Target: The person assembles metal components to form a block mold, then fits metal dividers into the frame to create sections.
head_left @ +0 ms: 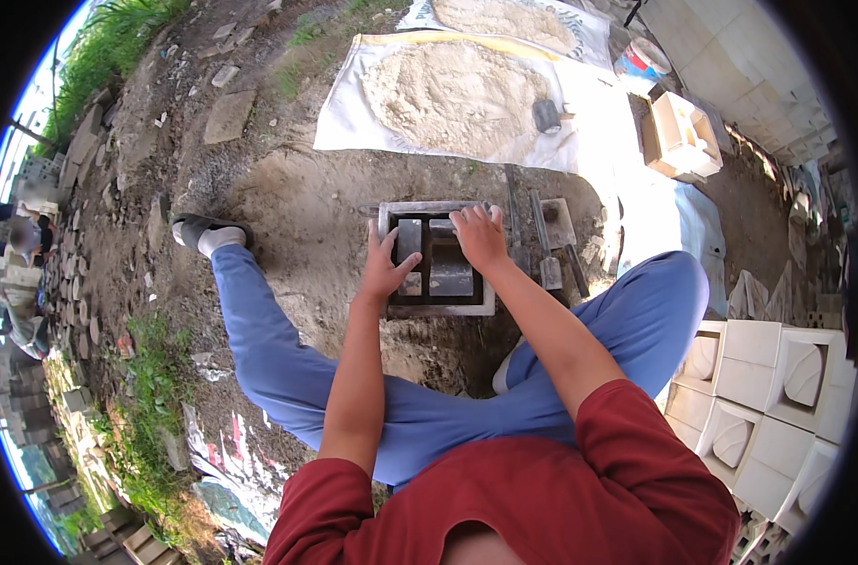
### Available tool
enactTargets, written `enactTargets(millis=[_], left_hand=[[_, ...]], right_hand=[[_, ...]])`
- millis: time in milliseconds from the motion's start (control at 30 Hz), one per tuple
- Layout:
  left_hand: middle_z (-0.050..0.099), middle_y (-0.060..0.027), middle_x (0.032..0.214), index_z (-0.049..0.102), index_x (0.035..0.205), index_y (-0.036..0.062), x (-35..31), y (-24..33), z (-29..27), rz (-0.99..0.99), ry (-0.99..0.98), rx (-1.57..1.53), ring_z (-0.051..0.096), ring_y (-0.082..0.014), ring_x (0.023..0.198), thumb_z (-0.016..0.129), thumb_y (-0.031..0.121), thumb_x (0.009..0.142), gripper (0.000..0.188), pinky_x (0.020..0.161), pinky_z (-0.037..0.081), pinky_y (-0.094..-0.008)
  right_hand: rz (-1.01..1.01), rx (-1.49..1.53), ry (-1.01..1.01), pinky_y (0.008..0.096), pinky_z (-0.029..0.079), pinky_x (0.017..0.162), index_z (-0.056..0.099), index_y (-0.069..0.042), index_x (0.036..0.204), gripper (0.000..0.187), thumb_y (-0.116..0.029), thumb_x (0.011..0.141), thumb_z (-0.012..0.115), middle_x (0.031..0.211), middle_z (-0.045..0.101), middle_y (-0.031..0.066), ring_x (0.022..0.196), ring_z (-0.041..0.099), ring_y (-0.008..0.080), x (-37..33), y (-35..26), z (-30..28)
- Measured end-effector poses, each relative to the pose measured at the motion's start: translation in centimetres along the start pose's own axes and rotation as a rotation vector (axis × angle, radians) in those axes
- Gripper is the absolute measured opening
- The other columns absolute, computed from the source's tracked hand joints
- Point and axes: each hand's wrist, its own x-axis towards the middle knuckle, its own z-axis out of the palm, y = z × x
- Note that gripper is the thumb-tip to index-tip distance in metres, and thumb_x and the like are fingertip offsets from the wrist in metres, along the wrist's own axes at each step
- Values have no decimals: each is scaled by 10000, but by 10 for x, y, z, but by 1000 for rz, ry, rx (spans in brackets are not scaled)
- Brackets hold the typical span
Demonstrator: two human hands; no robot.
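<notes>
A rectangular mould frame [488,301] with a pale, dusty rim lies on the dirt between my legs. Inside it sit two dark metal blocks: a narrow left block [410,235] and a wider right block [450,273] with a curved recess. My left hand [384,268] rests over the frame's left side, fingers spread, its thumb on the narrow block. Over the far right corner lies my right hand [482,237], its fingers apart and slightly bent, touching the wider block's far end and the rim. The undersides of both hands are hidden.
Beyond the frame, a white sheet [339,122] carries pale sand [448,89] and a dark scoop-like block [545,116]. Long-handled tools [546,254] lie right of the frame. Cream hollow blocks [749,377] are stacked at right; a bucket [643,61] stands farther back. People sit far left.
</notes>
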Motion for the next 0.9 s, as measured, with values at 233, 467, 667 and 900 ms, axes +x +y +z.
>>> enactTargets(millis=[233,467,667,900], left_hand=[[273,-320,1584,250,1543,-55,-1,15,-56,17,-288,-290,228,-384,1514,680,316,942,828,1210,236,-379],[501,-233,1447,435,1457,11,-70,-66,-98,-188,-555,51,476,-387,1339,635,100,856,639,1120,393,-424],[580,-169,1222,498,1365,77,-104,-45,-57,116,-449,370,562,-373,1190,803,167,765,679,971,496,-453],[642,-148,1006,559,1128,91,-102,-81,-49,232,-341,371,634,-378,988,737,137,828,352,810,522,-481]], right_hand=[[-131,-11,100,518,282,1093,616,-124,1210,288,-141,928,558,1265,567,94,1238,507,251,-7,-4,-5],[-378,186,22,529,291,1062,607,-111,1185,295,-173,897,630,1281,546,100,1233,503,258,-1,-68,-33],[-374,281,-53,522,280,1056,614,-106,1196,322,-255,914,653,1208,560,88,1210,510,256,-24,-73,-23],[-401,294,-53,530,289,1045,643,-98,1164,303,-262,909,652,1158,577,79,1187,528,257,8,-93,-54]])
